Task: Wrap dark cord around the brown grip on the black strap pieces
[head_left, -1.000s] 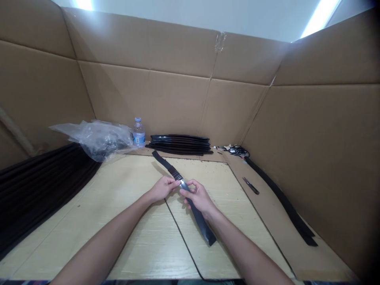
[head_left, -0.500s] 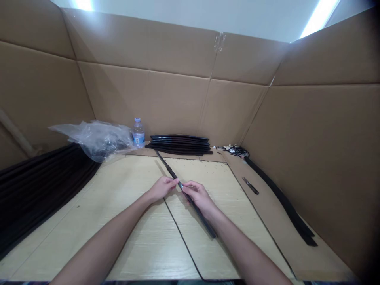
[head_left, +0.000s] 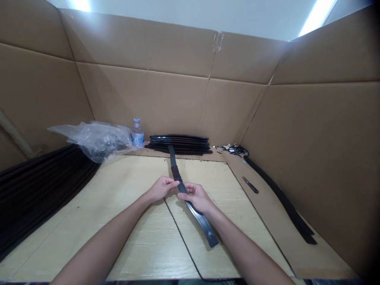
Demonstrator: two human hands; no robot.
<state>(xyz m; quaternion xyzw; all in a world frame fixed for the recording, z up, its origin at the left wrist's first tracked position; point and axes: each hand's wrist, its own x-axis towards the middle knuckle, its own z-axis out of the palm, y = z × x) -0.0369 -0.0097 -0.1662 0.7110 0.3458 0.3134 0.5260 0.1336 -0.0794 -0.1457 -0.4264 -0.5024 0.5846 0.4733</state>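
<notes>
A long black strap (head_left: 204,225) runs from the table's far middle toward me, with a ribbed dark band around it near its upper half. My left hand (head_left: 162,187) pinches the strap from the left at its middle. My right hand (head_left: 196,198) grips the same strap just below, fingers curled round it. The strap's near end lies on the wooden table (head_left: 124,221) beside my right forearm.
A stack of black straps (head_left: 179,144) lies at the back wall beside a small water bottle (head_left: 137,133). A clear plastic bag (head_left: 95,138) sits at the left, over a wide pile of dark strips (head_left: 35,186). Small snips (head_left: 249,185) and another black strap (head_left: 285,204) lie on cardboard at right.
The strap has turned in my hands: from its flat face to edge-on and now its other, glossy side. Its far end swung right toward the stack. My hands stayed in place.
</notes>
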